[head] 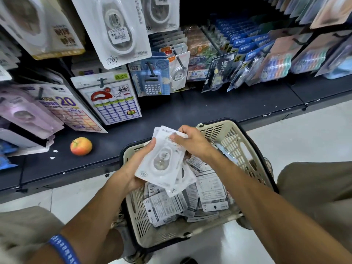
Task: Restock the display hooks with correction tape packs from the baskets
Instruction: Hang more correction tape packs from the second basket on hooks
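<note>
Holding a fanned stack of correction tape packs [162, 161] above the basket [234, 141]: left hand [133, 168] clamped underneath, right hand [190, 141] pinching the top edge.

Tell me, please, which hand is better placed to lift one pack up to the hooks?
Probably the right hand: it pinches the top edge of the packs, while the left hand cradles the stack from below.
</note>
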Available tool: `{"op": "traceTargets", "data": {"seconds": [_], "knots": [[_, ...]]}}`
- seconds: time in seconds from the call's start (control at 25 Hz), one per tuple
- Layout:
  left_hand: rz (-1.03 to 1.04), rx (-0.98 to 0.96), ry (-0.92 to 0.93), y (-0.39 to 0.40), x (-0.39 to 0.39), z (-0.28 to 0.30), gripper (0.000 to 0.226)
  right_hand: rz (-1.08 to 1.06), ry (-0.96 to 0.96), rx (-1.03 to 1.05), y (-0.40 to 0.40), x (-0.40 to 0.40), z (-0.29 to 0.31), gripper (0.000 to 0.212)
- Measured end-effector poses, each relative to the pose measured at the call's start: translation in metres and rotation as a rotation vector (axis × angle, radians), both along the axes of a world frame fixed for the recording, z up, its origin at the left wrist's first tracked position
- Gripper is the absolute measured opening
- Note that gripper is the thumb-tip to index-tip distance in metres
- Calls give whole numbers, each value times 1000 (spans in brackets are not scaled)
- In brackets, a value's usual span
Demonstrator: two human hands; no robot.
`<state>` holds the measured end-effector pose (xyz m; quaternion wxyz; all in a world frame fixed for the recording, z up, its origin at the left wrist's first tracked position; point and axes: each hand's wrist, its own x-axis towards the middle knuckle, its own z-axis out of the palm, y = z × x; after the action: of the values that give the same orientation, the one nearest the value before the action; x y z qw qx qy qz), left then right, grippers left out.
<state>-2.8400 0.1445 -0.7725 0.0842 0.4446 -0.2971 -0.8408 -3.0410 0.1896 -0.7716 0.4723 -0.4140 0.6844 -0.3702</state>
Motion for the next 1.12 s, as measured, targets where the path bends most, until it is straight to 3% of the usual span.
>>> {"op": "traceTargets", "data": {"seconds": [0.08, 0.16, 0.2, 0.24, 0.32, 0.36, 0.4, 0.48, 0.6, 0.72, 0.88, 0.96, 1.08, 1.12], "knots": [[-71, -38, -67, 0, -1, 4, 57, -6, 0, -32, -5, 8, -5, 23], [-127, -187, -255, 1, -3, 1, 61, -38, -103, -28, -4, 8, -16, 17], [-122, -244, -330, 0, -2, -2, 61, -67, -42, 6, 3, 0, -25, 10], [-112, -276, -380, -1, 0, -5, 62, -30, 151, 62, 12, -13, -34, 11], [-110, -309, -445, -4, 7, -10, 65, 309, 740, 308, 40, -40, -59, 45], [-128, -331, -475, -5, 10, -13, 67, 436, 935, 394, 52, -46, -67, 57], [-152, -356, -496, -5, 12, -15, 67, 476, 1024, 414, 60, -48, -73, 65], [-195, -398, -527, -2, 12, -18, 66, 339, 1077, 359, 62, -46, -76, 73], [-229, -422, -547, -2, 8, -21, 63, 84, 1233, 427, 63, -63, -65, 64], [-233, -414, -554, -2, 5, -20, 64, -30, 1151, 564, 79, -82, -45, 26], [-235, -404, -534, -3, 0, -20, 64, 29, 1042, 546, 51, -97, 8, 23], [-229, -426, -506, -2, -5, -18, 64, 56, 807, 517, 34, -110, 54, 12], [-157, -542, -416, 1, -16, -4, 62, 92, 299, 373, 34, -112, 111, 36], [-133, -586, -376, 1, -20, 5, 61, 128, 129, 313, 37, -107, 122, 33]]}}
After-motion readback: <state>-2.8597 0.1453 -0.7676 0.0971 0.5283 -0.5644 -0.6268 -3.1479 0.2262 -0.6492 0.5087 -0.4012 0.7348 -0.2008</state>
